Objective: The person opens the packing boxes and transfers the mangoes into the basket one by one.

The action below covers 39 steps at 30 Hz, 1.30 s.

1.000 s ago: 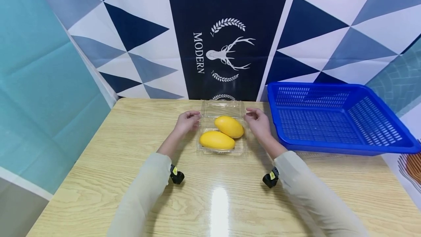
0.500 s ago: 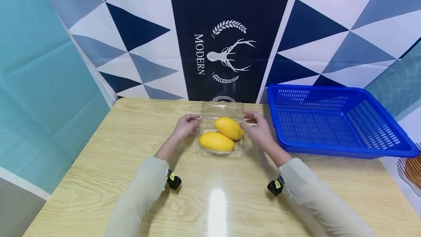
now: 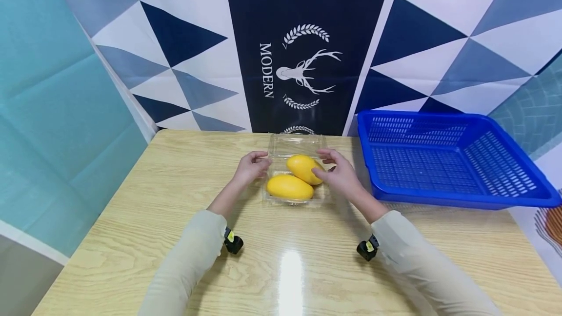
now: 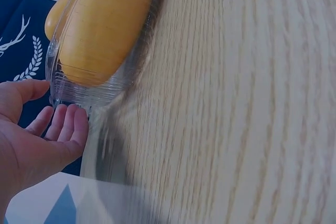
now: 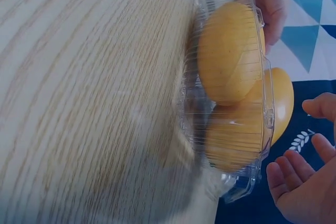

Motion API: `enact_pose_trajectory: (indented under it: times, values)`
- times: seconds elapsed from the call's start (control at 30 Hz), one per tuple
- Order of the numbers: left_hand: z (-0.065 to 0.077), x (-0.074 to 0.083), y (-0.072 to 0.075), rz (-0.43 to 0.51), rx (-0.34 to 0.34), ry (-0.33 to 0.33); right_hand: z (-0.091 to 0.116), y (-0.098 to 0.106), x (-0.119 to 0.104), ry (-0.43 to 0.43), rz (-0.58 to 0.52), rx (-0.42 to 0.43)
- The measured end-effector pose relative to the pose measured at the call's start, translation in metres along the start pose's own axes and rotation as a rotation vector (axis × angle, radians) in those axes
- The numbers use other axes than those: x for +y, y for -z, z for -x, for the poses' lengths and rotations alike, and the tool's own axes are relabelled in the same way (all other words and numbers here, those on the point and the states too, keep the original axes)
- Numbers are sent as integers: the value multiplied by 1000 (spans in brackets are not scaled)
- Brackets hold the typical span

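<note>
A clear plastic clamshell box (image 3: 271,172) stands on the table with its lid (image 3: 296,144) raised toward the back. Two yellow mangoes lie in it: the front mango (image 3: 290,187) and the back mango (image 3: 303,167), which is slanted. At the box's left wall is my left hand (image 3: 250,167), fingers relaxed; in the left wrist view its thumb and fingertips (image 4: 79,124) are at the outer wall. My right hand (image 3: 340,172) hovers by the back mango's right end, thumb and fingers spread. In the right wrist view, a gap shows between the right hand (image 5: 310,177) and the box.
A blue plastic basket (image 3: 439,199) with slotted walls stands at the right, close to my right forearm. Behind the wooden table (image 3: 175,169) hangs a patterned cloth (image 3: 193,38). Black wrist cameras sit on both cuffs.
My right hand has moved left from the box's right edge to over the back mango's right end. My left hand stays at the left wall, slightly shifted. Box and mangoes keep their places.
</note>
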<state>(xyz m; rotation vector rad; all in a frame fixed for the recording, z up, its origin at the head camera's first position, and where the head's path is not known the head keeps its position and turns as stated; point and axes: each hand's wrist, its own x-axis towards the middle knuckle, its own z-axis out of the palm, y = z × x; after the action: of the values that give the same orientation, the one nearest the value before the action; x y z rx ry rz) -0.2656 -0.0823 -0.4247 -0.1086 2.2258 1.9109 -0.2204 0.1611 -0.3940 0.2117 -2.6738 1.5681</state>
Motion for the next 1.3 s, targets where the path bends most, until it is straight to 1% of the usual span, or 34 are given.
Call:
enact_pose_trajectory:
  times: [0.2,0.3,0.4,0.53,0.73,0.83,1.07,1.3]
  values:
    - [2,-1,0,-2,-6,0,-1,-3,-1,29,20,-14]
    - [3,-2,-1,-19,-4,5,-1,-5,-1,44,28,-25]
    - [3,-6,-1,-31,-7,16,-1,-7,-1,72,59,-39]
    - [2,-7,-1,-23,-22,34,-2,-9,-1,86,98,-56]
    - [0,-5,0,-10,-47,53,-5,-11,-1,78,135,-63]
    - [-1,-5,0,-1,-38,57,-5,-11,0,78,151,-57]
    - [-1,-9,-3,-17,2,16,-6,-14,2,87,190,-68]
    - [-2,-10,-3,3,2,20,-8,-20,3,137,282,-62]
